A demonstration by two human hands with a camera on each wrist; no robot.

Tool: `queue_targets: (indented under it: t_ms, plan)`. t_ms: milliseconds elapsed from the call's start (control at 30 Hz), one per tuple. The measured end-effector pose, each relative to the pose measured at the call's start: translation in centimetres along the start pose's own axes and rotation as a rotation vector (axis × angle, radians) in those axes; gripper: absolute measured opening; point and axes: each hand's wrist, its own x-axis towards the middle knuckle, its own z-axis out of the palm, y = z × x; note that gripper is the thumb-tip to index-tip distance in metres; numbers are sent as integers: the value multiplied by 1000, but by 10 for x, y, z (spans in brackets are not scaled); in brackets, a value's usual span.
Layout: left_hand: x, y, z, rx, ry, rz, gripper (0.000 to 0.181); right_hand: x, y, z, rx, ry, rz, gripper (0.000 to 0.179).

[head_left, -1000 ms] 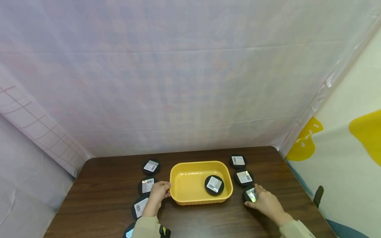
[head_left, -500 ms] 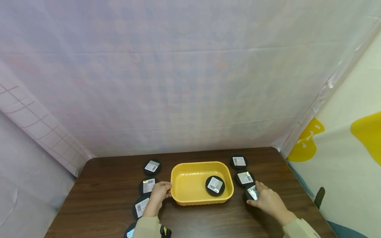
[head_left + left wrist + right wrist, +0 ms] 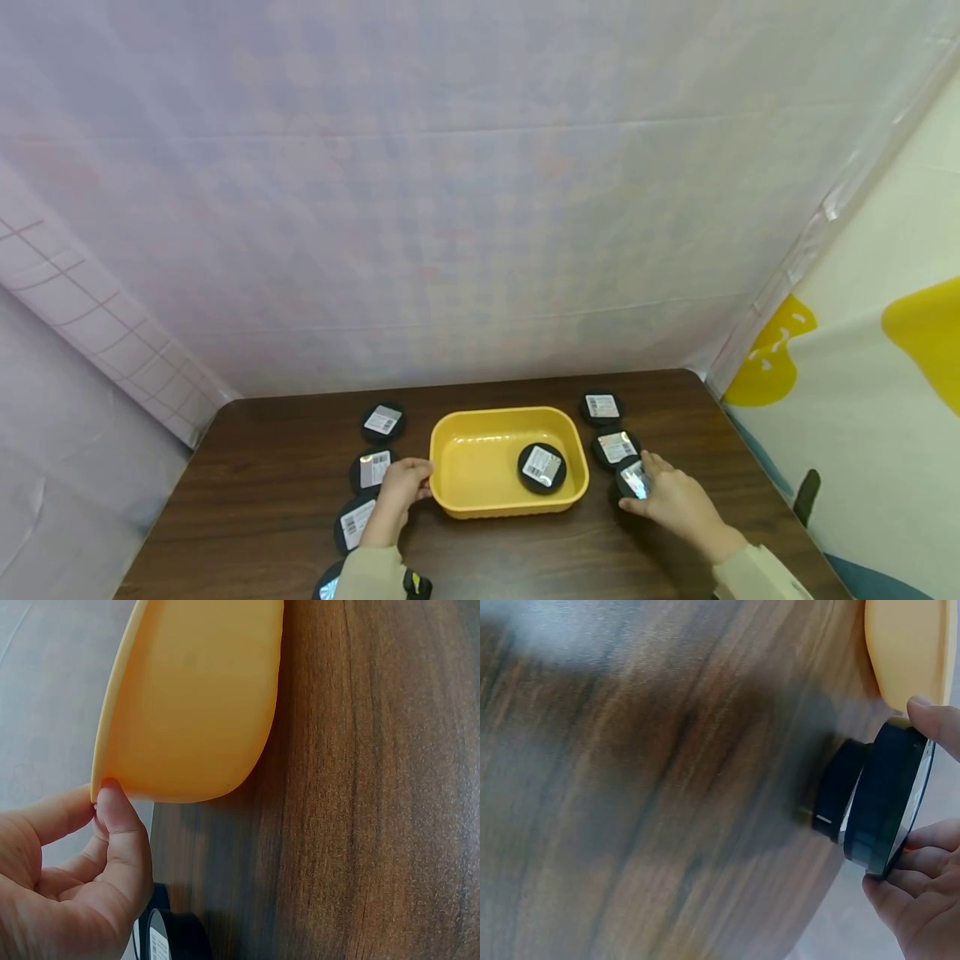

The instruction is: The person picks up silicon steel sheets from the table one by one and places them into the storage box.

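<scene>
My left hand (image 3: 403, 486) pinches the left rim of a yellow plastic basin (image 3: 480, 473) between thumb and fingers; the left wrist view shows the basin's side (image 3: 195, 697) at the fingertips. One black round, flat tub (image 3: 542, 467) with a silvery barcode label lies inside the basin, toward its right end. To the right of the basin, my right hand (image 3: 678, 504) grips the edges of a similar black tub (image 3: 634, 480). In the right wrist view this tub (image 3: 885, 795) is held by thumb and fingers, raised from the table, with another black tub (image 3: 838, 791) behind it.
Two labelled black tubs stand beyond my right hand, a near one (image 3: 617, 448) and a far one (image 3: 602, 407). Several more form a column left of the basin, such as the far tub (image 3: 382, 422). The dark wooden table (image 3: 247, 492) meets a pale cloth wall (image 3: 465, 208) behind.
The tub in my right hand has risen slightly and come closer to the tub beyond it. My left hand stays at the basin's rim.
</scene>
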Motion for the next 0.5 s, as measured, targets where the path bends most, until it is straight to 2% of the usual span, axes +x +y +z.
queue_targets:
  t_ms: [500]
  plan:
    - [0, 0, 0, -17, -6, 2, 27, 14, -15, -11, -20, 39, -61, 91]
